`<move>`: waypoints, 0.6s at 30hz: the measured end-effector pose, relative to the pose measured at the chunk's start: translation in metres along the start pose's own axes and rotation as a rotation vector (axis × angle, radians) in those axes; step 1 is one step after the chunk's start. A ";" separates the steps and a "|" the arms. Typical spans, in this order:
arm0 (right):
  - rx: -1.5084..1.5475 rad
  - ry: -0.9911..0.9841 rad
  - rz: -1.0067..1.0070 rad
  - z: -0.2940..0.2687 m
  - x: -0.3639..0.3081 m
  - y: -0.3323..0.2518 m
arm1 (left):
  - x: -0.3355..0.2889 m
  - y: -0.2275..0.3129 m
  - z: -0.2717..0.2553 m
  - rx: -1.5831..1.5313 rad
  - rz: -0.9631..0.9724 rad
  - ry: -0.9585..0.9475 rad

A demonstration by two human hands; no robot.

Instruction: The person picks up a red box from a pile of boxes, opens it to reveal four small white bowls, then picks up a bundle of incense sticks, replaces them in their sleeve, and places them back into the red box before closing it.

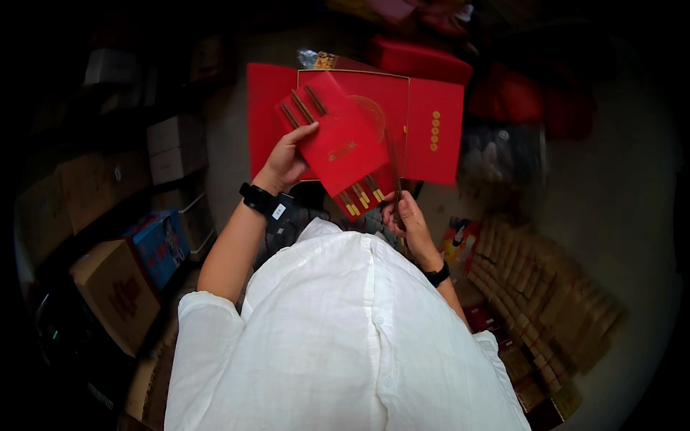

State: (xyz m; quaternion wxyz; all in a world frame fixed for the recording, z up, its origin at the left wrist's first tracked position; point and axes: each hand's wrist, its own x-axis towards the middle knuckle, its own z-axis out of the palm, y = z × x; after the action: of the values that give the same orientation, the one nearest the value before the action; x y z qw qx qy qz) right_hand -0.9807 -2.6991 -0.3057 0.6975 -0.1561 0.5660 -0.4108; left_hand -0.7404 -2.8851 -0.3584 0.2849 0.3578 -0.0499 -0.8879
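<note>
My left hand [287,159] is closed on the left edge of a red card sleeve [345,136], its thumb lying on top. Several dark chopsticks [301,105] run through the sleeve in pairs, their gold-banded ends [364,197] showing at the lower edge. Close to the sleeve's lower right corner, my right hand [412,221] pinches a loose pair of dark chopsticks [397,179], which point up and away from me. Beneath the sleeve lies an open red gift box [438,100] with its flaps spread to both sides; the sleeve covers part of it.
Cardboard boxes [115,294] and a blue printed box [159,244] line the left side. Stacked brown bundles [543,287] stand at the lower right. Beyond the gift box are another red box [420,61] and red bags [510,97], with a dark clear-wrapped pack [501,154] to the right.
</note>
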 end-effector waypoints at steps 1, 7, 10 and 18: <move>0.005 0.006 -0.004 -0.006 -0.004 0.000 | -0.002 0.002 0.002 -0.038 -0.002 0.016; -0.294 -0.076 0.056 -0.043 -0.036 0.005 | 0.001 0.000 -0.014 -0.090 0.091 0.009; -0.326 -0.023 0.035 -0.050 -0.045 0.006 | 0.002 0.001 -0.018 -0.178 0.053 -0.062; -0.538 -0.035 -0.157 -0.036 -0.042 -0.001 | 0.008 -0.004 -0.030 -0.175 0.063 -0.029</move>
State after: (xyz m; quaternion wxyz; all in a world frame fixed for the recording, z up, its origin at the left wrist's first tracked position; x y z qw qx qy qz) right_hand -1.0145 -2.6594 -0.2887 0.6067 -0.3860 0.6287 -0.2960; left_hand -0.7270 -2.8827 -0.3863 0.3421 0.3169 0.0122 -0.8845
